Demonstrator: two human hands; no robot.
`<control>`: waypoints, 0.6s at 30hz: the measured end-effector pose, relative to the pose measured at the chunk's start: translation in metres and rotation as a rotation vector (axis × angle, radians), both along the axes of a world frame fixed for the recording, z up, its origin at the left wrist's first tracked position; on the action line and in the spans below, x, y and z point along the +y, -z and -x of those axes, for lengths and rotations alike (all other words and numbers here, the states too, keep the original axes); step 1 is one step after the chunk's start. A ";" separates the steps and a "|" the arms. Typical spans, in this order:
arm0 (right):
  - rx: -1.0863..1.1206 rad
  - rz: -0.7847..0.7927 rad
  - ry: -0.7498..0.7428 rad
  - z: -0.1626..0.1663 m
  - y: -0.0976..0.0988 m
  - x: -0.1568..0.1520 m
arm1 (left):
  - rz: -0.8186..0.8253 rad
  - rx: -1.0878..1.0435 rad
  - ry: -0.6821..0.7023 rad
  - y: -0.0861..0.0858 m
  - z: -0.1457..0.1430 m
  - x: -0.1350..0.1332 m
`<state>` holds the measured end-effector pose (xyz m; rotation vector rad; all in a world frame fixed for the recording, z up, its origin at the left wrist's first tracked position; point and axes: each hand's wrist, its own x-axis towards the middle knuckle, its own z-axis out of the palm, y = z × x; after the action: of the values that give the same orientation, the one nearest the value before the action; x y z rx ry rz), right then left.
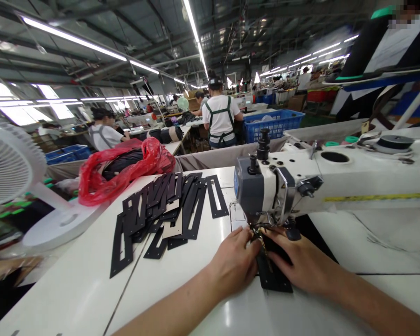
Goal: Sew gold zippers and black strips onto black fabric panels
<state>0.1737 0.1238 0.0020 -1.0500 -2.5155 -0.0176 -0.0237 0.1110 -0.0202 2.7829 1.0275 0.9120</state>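
A black strip-shaped panel [275, 276] lies under the head of a white sewing machine [266, 186], its near end towards me. Along it runs a narrow gold-coloured line, perhaps a zipper [262, 240]. My left hand [235, 259] has its fingers curled at the panel's left edge, close to the presser foot. On the other side, my right hand [299, 256] holds the panel down, thumb on top and fingers reaching towards the needle area. The machine head and my fingers hide the stitching point. More black material [315, 235] shows beyond my right hand.
Left of the machine, black slotted panels [156, 210] lie piled on the white table [182, 284]. One slotted panel [221, 207] lies apart. Behind are a red plastic bag [126, 168] and a white fan [12, 163]. Co-workers and a blue crate [273, 125] stand farther back.
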 end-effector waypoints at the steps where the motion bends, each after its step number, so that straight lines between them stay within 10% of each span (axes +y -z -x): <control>1: -0.027 -0.003 0.025 0.001 -0.003 -0.005 | 0.003 0.010 -0.006 0.000 0.000 -0.001; 18: 0.085 0.109 0.252 0.020 -0.004 -0.006 | -0.112 0.127 -0.123 0.004 -0.006 -0.006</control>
<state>0.1540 0.1180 0.0063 -1.3767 -2.3154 0.0914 -0.0176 0.1046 -0.0247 2.9314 1.2135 0.8391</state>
